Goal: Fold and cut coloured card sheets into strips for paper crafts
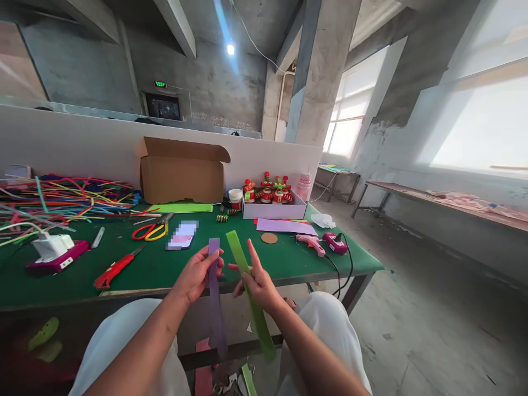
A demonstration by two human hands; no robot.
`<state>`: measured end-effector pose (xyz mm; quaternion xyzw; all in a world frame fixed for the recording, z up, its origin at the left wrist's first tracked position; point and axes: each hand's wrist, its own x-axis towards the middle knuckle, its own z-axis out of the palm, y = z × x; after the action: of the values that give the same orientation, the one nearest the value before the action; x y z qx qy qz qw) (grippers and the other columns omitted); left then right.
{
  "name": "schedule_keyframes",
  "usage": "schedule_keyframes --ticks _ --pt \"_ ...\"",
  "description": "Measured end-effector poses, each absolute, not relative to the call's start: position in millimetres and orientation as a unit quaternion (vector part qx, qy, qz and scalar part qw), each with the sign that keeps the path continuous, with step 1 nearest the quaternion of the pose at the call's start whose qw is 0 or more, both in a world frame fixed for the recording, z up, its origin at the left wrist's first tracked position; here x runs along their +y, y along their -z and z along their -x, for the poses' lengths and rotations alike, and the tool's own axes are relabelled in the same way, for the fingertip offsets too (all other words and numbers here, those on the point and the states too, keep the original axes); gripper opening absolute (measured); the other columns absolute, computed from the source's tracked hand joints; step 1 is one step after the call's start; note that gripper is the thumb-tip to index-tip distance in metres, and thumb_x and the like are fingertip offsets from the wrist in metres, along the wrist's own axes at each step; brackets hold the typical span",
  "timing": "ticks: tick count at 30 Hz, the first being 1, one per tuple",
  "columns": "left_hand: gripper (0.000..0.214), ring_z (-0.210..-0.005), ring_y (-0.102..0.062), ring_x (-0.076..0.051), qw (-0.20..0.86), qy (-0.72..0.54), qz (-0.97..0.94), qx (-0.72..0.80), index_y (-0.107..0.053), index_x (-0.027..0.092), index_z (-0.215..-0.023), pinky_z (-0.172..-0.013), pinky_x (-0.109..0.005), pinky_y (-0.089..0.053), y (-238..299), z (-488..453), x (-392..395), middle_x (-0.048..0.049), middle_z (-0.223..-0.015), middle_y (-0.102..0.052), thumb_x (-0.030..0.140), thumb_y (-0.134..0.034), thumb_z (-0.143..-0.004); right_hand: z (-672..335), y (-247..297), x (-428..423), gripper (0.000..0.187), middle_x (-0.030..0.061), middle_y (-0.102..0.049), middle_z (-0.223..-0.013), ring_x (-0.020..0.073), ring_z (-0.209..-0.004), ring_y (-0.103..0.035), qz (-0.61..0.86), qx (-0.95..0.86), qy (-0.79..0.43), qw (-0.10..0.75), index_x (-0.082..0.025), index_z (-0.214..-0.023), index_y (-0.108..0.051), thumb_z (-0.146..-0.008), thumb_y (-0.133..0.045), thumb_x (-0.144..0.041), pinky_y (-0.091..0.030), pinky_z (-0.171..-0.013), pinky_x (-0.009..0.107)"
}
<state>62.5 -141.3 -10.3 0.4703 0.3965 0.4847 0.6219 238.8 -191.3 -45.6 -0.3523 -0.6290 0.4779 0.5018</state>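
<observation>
My left hand [201, 274] pinches a purple paper strip [214, 297] near its upper end, and the strip hangs down past the table edge. In my right hand [258, 283] is a green paper strip [259, 324], gripped near its upper part and slanting down to the right; the index finger points up. The two strips are apart, side by side above my lap. Just beyond my hands on the green table [237, 264] lie a brown round disc [269, 237] and a phone with a blurred screen [182, 235].
Left: scissors [150, 231], a red-handled knife [117, 268], a power strip [58, 258] and piled pipe cleaners [82, 198]. Behind: a cardboard box [181, 173] and a white box [274, 210] of red figures. Right: purple paper [286, 226], a pink glue gun [311, 243] and its cord.
</observation>
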Motion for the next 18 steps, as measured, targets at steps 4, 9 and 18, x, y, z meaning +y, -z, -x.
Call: schedule_keyframes --ticks 4,9,18 --pt "0.072 -0.037 -0.034 -0.004 0.647 -0.470 -0.462 0.382 -0.059 0.020 -0.089 -0.042 -0.022 -0.032 5.6 -59.2 -141.5 0.0097 -0.052 -0.055 0.071 -0.085 -0.045 -237.0 53.3 -196.3 0.090 0.0057 -0.075 -0.103 0.0122 -0.056 -0.065 0.335 -0.610 -0.555 0.456 -0.032 -0.161 -0.001 -0.092 -0.058 -0.046 -0.055 -0.065 0.033" --pt "0.063 -0.034 -0.035 -0.003 0.658 -0.431 -0.482 0.387 -0.053 0.020 -0.071 -0.039 -0.021 -0.029 5.5 -58.1 -142.5 0.0088 -0.048 -0.053 0.059 -0.092 -0.040 -241.9 55.7 -197.6 0.065 0.0027 -0.072 -0.097 0.0165 -0.069 -0.069 0.338 -0.603 -0.598 0.406 -0.027 -0.146 -0.041 -0.089 -0.064 -0.047 -0.054 -0.077 0.036" --pt "0.050 -0.033 -0.038 -0.005 0.645 -0.366 -0.528 0.414 -0.055 0.019 -0.063 -0.036 -0.020 -0.028 19.4 -78.3 -150.8 0.0072 -0.044 -0.054 0.050 -0.090 -0.046 -231.2 51.6 -188.1 0.054 -0.0044 -0.052 -0.063 0.0104 -0.058 -0.045 0.434 -0.528 -0.522 0.511 -0.020 -0.073 -0.058 -0.070 -0.071 -0.073 -0.037 -0.057 0.024"
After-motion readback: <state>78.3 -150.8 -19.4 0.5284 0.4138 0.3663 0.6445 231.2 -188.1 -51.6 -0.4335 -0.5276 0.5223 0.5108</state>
